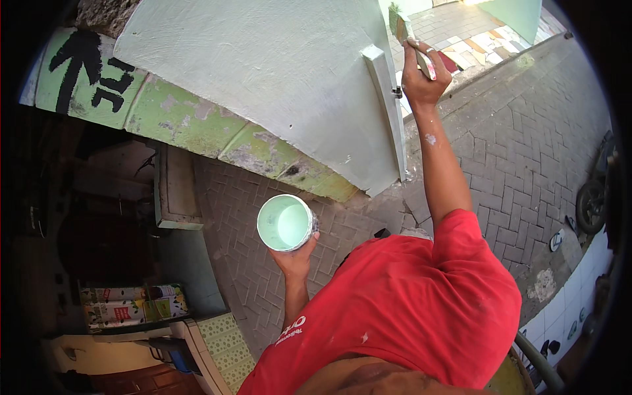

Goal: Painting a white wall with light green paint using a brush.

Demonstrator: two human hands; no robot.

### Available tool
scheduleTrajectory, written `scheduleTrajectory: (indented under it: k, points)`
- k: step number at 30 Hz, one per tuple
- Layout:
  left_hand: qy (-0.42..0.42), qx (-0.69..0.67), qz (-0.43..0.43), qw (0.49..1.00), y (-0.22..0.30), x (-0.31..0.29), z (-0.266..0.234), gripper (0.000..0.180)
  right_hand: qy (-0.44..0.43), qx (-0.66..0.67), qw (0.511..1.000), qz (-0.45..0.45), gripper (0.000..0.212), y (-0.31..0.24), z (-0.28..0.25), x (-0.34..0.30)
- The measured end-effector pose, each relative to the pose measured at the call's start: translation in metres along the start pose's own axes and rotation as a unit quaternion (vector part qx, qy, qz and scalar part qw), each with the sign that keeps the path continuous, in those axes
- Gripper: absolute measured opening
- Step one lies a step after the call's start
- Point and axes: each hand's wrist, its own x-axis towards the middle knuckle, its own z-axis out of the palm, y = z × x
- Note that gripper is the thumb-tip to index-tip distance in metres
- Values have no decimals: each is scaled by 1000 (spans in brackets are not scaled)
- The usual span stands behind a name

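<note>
My left hand (296, 261) is wrapped around the underside and side of a round paint tub (266, 227), keeping it upright with its mouth up. Pale mint-green paint (291, 226) lies inside the tub. At the upper right, my right arm is stretched out and my right hand (425, 74) grips the handle of a paintbrush (405, 31). The brush's bristles look green with paint and point up and away, beside the far edge of a pale painted wall (257, 66). Whether the bristles touch a surface, I cannot tell. White paint specks mark my right hand and forearm.
A narrow raised strip (384, 108) runs along the wall's right edge. Below the wall is a peeling green band (184, 118) with black painted marks. Grey paving (500, 151) extends right, with a motorbike wheel (592, 205) and sandals (557, 240). A ledge (176, 187) stands left.
</note>
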Motion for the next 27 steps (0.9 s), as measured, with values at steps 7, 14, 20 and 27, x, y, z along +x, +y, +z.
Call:
scheduleTrajectory:
  k: [7, 14, 20, 27]
  points:
    - [-11, -17, -2, 1000, -8, 0, 1, 82, -214, 76, 973, -42, 18, -126, 30, -151]
    - [-2, -3, 7, 1000, -5, -2, 0, 86, -262, 240, 932, 65, 17, -104, 20, -101]
    - [17, 3, 8, 1000, -5, -5, 6, 85, -39, 25, 999, -1, 15, 2, -7, -8]
    - [22, 10, 0, 1000, 9, -7, 29, 79, -191, 33, 980, -40, 21, -93, 19, -110]
